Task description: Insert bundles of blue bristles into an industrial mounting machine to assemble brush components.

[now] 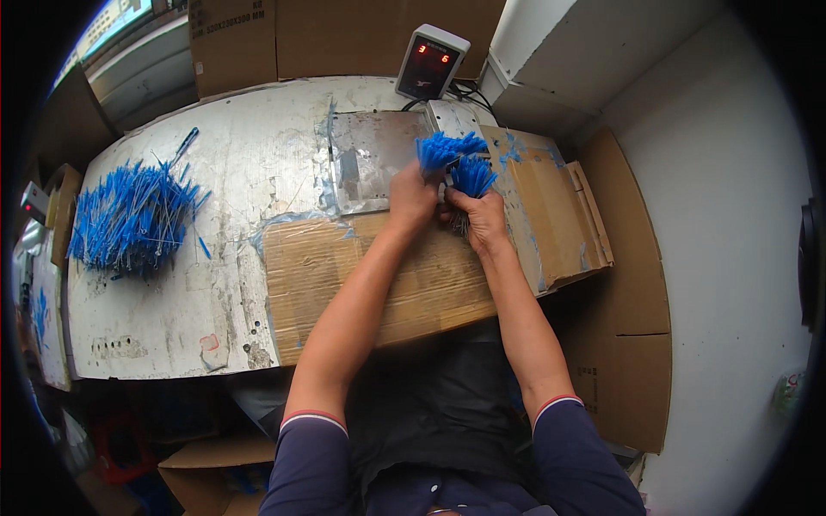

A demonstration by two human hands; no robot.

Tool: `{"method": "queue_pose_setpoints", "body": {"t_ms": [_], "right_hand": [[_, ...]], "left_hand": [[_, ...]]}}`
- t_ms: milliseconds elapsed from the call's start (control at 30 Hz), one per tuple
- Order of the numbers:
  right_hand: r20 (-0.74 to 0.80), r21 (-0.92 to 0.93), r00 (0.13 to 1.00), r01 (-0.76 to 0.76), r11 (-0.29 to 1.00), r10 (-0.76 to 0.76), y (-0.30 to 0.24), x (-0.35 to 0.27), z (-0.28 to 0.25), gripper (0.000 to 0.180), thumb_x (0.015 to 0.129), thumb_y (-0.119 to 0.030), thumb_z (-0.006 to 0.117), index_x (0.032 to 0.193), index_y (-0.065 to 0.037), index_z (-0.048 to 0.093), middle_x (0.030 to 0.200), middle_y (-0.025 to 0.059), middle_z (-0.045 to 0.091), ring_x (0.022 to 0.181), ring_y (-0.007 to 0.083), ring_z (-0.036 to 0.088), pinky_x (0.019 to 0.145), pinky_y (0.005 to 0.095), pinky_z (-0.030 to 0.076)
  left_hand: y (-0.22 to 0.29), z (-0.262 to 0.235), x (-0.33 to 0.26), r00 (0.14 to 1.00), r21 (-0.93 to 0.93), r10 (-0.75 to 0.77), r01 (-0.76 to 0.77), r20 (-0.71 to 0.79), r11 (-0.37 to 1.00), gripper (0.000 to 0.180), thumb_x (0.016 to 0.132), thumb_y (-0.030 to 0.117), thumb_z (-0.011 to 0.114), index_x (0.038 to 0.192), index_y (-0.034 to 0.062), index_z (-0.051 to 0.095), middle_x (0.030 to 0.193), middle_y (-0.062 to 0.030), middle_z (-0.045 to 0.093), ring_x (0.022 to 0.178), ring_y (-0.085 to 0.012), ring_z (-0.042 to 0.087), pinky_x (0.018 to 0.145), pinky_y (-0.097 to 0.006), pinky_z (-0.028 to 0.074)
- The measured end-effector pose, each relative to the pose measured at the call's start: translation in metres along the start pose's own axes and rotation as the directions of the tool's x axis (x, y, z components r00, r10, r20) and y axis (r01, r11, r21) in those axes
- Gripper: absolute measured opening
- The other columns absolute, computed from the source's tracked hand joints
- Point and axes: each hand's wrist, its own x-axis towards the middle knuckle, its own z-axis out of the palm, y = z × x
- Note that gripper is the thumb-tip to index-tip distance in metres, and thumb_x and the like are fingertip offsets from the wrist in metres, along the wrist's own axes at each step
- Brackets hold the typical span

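Both hands work close together over the right part of the bench. My left hand (412,196) is closed round a bundle of blue-tipped thin sticks (440,150), its blue ends fanning out past the fingers to the upper right. Just right of it, my right hand (482,217) grips a second bundle of blue-tipped thin sticks (473,176). Thin wire-like ends poke out below the right fist. The hands nearly touch, and where the bundles meet is partly hidden by the fingers. A large pile of the same blue-tipped sticks (136,219) lies at the left of the bench.
A small box with a red digital display (433,62) stands behind the hands. A metal plate (372,159) and flattened cardboard (370,267) cover the white bench (215,172). A cardboard box (544,202) sits to the right. One pen-like blue stick (185,144) lies behind the pile.
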Motion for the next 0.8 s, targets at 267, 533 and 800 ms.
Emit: {"method": "queue_pose_setpoints", "body": {"t_ms": [267,533,800], "right_hand": [[0.039,0.033,0.999,-0.024,0.999,0.023,-0.001,-0.006,-0.015,0.021,0.083,0.005,0.076,0.100,0.002,0.064,0.083,0.0095,0.068,0.065,0.0208,0.069,0.054,0.0327,0.061],[-0.166,0.001,0.986,-0.034,0.999,0.034,0.004,0.007,-0.030,0.018,0.081,0.008,0.073,0.093,0.002,0.061,0.077,0.0116,0.066,0.060,0.0213,0.068,0.048,0.0334,0.059],[-0.277,0.022,0.960,-0.023,0.999,0.028,0.006,0.019,-0.025,0.014,0.078,0.008,0.073,0.087,0.002,0.064,0.072,0.0114,0.066,0.055,0.0212,0.067,0.046,0.0332,0.058]], "left_hand": [[0.001,0.003,0.004,0.994,-0.024,-0.032,0.030,-0.102,0.999,0.015,0.094,0.014,0.070,0.106,0.0044,0.069,0.088,-0.0153,0.073,0.082,-0.0300,0.069,0.073,-0.039,0.052],[-0.006,0.007,0.002,0.979,0.092,-0.017,0.037,-0.203,0.995,0.011,0.098,0.016,0.067,0.101,0.0057,0.071,0.080,-0.0065,0.074,0.066,-0.0150,0.068,0.062,-0.033,0.052],[-0.006,0.002,0.001,0.968,0.121,0.013,0.018,-0.251,0.992,0.011,0.099,0.016,0.066,0.102,0.0060,0.071,0.085,-0.0079,0.076,0.071,-0.0187,0.072,0.066,-0.035,0.054]]}}
